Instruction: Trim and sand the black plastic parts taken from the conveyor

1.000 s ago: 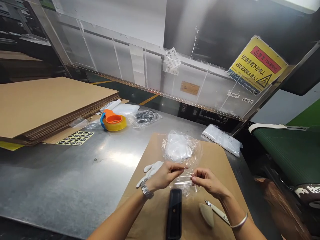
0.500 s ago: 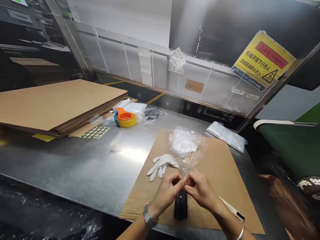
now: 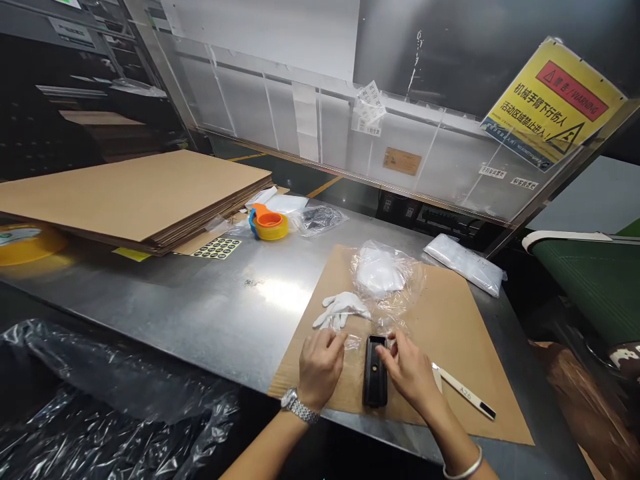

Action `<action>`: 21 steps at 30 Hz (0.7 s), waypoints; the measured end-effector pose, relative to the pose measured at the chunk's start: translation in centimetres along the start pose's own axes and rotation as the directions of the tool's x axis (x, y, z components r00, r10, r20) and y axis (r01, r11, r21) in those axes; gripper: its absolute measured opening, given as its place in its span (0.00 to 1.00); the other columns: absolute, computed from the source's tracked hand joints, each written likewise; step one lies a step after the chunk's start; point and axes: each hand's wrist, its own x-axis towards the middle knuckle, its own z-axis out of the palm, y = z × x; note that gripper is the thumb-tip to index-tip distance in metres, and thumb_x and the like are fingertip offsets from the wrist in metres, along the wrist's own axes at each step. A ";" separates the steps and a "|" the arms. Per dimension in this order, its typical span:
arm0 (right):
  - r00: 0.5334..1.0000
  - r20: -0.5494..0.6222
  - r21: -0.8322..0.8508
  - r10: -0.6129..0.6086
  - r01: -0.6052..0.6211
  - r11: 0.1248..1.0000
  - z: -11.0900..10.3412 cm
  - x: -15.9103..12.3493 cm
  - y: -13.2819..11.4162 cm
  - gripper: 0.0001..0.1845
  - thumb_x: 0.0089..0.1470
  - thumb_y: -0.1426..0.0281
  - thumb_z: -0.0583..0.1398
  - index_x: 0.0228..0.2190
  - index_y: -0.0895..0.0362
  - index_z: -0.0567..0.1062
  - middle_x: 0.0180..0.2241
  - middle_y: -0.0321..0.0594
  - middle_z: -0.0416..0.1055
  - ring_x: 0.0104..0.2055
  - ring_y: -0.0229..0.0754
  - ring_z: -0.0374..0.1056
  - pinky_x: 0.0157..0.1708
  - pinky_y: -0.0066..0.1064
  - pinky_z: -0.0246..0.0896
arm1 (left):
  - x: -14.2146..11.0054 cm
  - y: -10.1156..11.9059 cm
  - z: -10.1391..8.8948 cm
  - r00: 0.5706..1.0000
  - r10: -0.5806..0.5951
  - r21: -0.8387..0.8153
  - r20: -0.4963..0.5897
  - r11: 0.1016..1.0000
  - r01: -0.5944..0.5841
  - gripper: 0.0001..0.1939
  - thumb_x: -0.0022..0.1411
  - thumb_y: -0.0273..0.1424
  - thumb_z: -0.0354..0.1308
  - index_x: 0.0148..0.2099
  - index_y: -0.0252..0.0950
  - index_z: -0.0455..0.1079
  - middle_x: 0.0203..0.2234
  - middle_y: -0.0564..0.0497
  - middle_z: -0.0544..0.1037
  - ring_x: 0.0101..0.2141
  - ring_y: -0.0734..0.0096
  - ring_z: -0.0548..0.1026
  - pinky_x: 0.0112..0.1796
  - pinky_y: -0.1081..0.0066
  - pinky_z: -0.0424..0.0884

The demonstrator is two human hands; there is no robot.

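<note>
My left hand (image 3: 321, 368) is closed, its fingertips pinching a strip of clear plastic film (image 3: 353, 342). My right hand (image 3: 411, 371) has its fingers curled by the gathered end of a clear plastic bag (image 3: 413, 280), which it appears to grip. Inside that bag is a white round bundle (image 3: 381, 272). Between the hands lies a long black plastic part (image 3: 375, 383), hollow, with a small hole in its middle. A white glove (image 3: 343, 308) rests just beyond my left hand. Right of my right hand is a cream-handled utility knife (image 3: 465, 393) marked A26.
A cardboard sheet (image 3: 450, 320) covers the right part of the metal table (image 3: 200, 313). Stacked cardboard (image 3: 150, 187), a tape dispenser (image 3: 270, 223) and a sticker sheet (image 3: 217, 249) are left. A plastic-wrapped packet (image 3: 465, 263) lies at the right edge, near a green conveyor (image 3: 590, 273).
My hands were together over the black part and have drawn apart, the left with film in its fingers. More of the black part shows. The view has shifted left.
</note>
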 end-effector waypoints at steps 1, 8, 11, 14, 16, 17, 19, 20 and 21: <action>0.999 -0.005 -0.027 0.050 -0.050 0.998 0.6 -0.7 0.7 0.10 0.49 0.61 0.56 0.29 0.55 0.67 0.21 0.40 0.66 0.25 0.44 0.63 0.26 0.32 0.52 | -0.3 -0.4 0.1 1.000 -0.018 0.008 0.008 1.000 0.017 0.14 0.58 0.22 0.47 0.39 0.37 0.72 0.26 0.48 0.69 0.31 0.64 0.66 0.34 0.65 0.61; 0.987 0.091 0.029 0.134 -0.137 0.990 2.3 -5.9 3.2 0.14 0.56 0.61 0.47 0.26 0.54 0.65 0.21 0.39 0.66 0.24 0.43 0.65 0.25 0.32 0.57 | -2.9 -0.6 0.6 0.964 -0.194 -0.038 0.182 0.978 0.204 0.13 0.59 0.25 0.46 0.40 0.36 0.71 0.32 0.47 0.73 0.31 0.65 0.71 0.31 0.68 0.66; 0.954 0.280 0.193 0.110 -0.168 0.967 2.1 -7.6 2.5 0.19 0.57 0.55 0.45 0.28 0.54 0.66 0.22 0.34 0.64 0.20 0.37 0.64 0.18 0.26 0.59 | -3.0 -0.5 0.4 0.934 -0.225 -0.097 0.277 0.961 0.260 0.13 0.60 0.27 0.47 0.40 0.35 0.72 0.30 0.47 0.75 0.30 0.66 0.73 0.32 0.69 0.68; 0.878 0.461 0.298 0.128 -0.289 0.910 3.0 -8.2 2.2 0.23 0.56 0.50 0.45 0.26 0.56 0.64 0.20 0.30 0.59 0.15 0.31 0.60 0.11 0.21 0.55 | -2.8 -0.7 -0.2 0.908 -0.163 -0.191 0.385 0.949 0.251 0.13 0.60 0.30 0.49 0.40 0.35 0.74 0.30 0.48 0.78 0.31 0.68 0.75 0.32 0.73 0.69; 0.870 0.466 0.273 0.159 -0.312 0.910 3.7 -8.2 2.6 0.24 0.56 0.50 0.45 0.24 0.56 0.63 0.18 0.29 0.57 0.13 0.30 0.57 0.09 0.21 0.53 | -2.8 -0.9 -0.7 0.896 -0.115 -0.232 0.430 0.944 0.233 0.14 0.61 0.31 0.48 0.42 0.36 0.74 0.33 0.49 0.79 0.33 0.70 0.76 0.33 0.75 0.70; 0.877 0.446 0.244 0.178 -0.310 0.919 4.0 -8.1 2.9 0.24 0.56 0.51 0.44 0.24 0.56 0.62 0.17 0.28 0.56 0.12 0.30 0.56 0.09 0.21 0.52 | -2.9 -1.0 -0.9 0.893 -0.104 -0.235 0.439 0.945 0.225 0.14 0.61 0.31 0.48 0.42 0.36 0.73 0.34 0.50 0.79 0.34 0.70 0.76 0.34 0.75 0.70; 0.898 0.385 0.172 0.212 -0.295 0.940 4.4 -8.0 3.3 0.23 0.57 0.54 0.43 0.23 0.56 0.62 0.16 0.30 0.58 0.12 0.32 0.57 0.10 0.22 0.51 | -3.2 -0.9 -1.1 0.893 -0.105 -0.208 0.438 0.955 0.214 0.14 0.61 0.30 0.48 0.43 0.36 0.72 0.34 0.50 0.79 0.33 0.70 0.76 0.34 0.75 0.70; 0.914 0.341 0.125 0.222 -0.278 0.952 4.5 -8.1 3.4 0.22 0.58 0.55 0.43 0.22 0.56 0.63 0.17 0.32 0.61 0.15 0.34 0.60 0.12 0.22 0.52 | -3.5 -0.8 -1.2 0.896 -0.114 -0.180 0.430 0.961 0.208 0.13 0.61 0.30 0.47 0.44 0.36 0.71 0.32 0.50 0.79 0.32 0.70 0.76 0.34 0.74 0.70; 0.930 0.291 0.073 0.226 -0.258 0.964 4.5 -8.2 3.2 0.22 0.58 0.57 0.44 0.23 0.56 0.64 0.18 0.34 0.64 0.18 0.37 0.64 0.15 0.23 0.53 | -3.8 -0.5 -1.2 0.900 -0.123 -0.146 0.418 0.969 0.200 0.13 0.61 0.29 0.47 0.45 0.36 0.70 0.31 0.50 0.79 0.31 0.69 0.76 0.33 0.73 0.70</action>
